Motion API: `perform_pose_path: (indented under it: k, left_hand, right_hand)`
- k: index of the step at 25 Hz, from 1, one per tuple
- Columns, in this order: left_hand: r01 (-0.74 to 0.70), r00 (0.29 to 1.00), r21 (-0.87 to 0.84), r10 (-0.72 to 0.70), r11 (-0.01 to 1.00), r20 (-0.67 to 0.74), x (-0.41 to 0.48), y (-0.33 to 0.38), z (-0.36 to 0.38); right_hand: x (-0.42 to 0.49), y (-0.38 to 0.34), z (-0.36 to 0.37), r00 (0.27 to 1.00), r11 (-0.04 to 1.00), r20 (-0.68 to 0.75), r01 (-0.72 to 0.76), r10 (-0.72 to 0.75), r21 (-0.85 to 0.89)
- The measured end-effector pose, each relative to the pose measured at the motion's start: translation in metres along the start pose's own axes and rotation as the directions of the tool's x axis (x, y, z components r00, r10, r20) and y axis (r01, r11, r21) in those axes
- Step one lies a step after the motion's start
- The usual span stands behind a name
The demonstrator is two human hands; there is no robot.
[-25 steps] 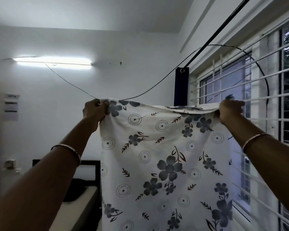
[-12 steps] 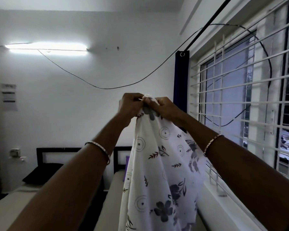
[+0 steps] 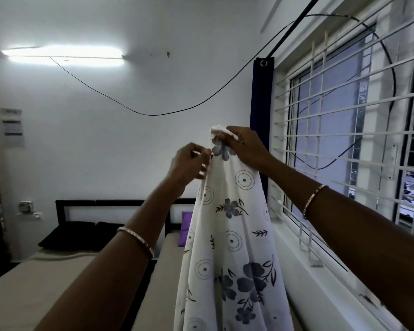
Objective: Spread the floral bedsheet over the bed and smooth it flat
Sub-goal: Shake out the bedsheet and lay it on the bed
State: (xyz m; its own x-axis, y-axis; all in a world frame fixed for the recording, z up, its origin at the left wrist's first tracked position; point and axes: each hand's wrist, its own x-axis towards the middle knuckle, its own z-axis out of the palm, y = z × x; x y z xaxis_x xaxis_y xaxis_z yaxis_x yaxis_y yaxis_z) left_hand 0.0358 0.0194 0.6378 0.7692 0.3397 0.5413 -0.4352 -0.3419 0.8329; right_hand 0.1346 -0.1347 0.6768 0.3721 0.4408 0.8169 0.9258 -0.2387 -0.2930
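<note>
Fingers of right hand [image 3: 245, 149] pinching bedsheet [image 3: 230, 247]; left hand [image 3: 191, 163] newly apart, loosened.

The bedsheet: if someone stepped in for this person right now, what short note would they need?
Right hand: raised, gripping the gathered top corners of the bedsheet.
Left hand: just below, fingers at the sheet's edge; firm hold unclear.
Sheet: hangs bunched in the air beside the window, over the nearer bed.
Done: nothing spread.
Left: open it out, lay it over the bed, smooth flat.
</note>
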Motion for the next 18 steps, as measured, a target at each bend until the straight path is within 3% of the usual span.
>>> perform_pose_path:
  k: [2,6,11,14,16,18]
  left_hand:
    - [0.063,0.995,0.039,-0.066,0.997,0.077,-0.016,-0.015,0.007]
    - [0.097,0.995,0.055,-0.098,0.994,0.01,-0.034,-0.035,0.016]
    - [0.085,0.995,-0.159,-0.075,0.984,0.062,-0.045,-0.05,0.023]
    - [-0.043,0.991,-0.038,0.038,0.998,-0.128,-0.06,-0.055,0.038]
    - [-0.138,0.919,0.219,0.207,0.966,-0.335,-0.067,-0.055,0.042]
    - [-0.139,0.875,0.301,0.259,0.943,-0.409,-0.068,-0.054,0.04]
  right_hand:
    - [0.001,0.001,-0.004,0.999,0.999,0.007,0.053,-0.053,-0.008]
    - [0.002,-0.004,-0.011,0.996,0.996,0.016,0.092,-0.092,-0.009]
    - [-0.001,0.005,-0.018,0.998,0.995,-0.014,0.067,-0.069,-0.07]
    - [-0.005,0.012,-0.019,0.999,0.994,-0.007,0.046,-0.047,-0.098]
    - [-0.011,0.016,-0.019,0.999,0.99,0.016,0.049,-0.048,-0.131]
    - [-0.017,0.019,-0.018,0.999,0.986,0.033,0.043,-0.038,-0.162]
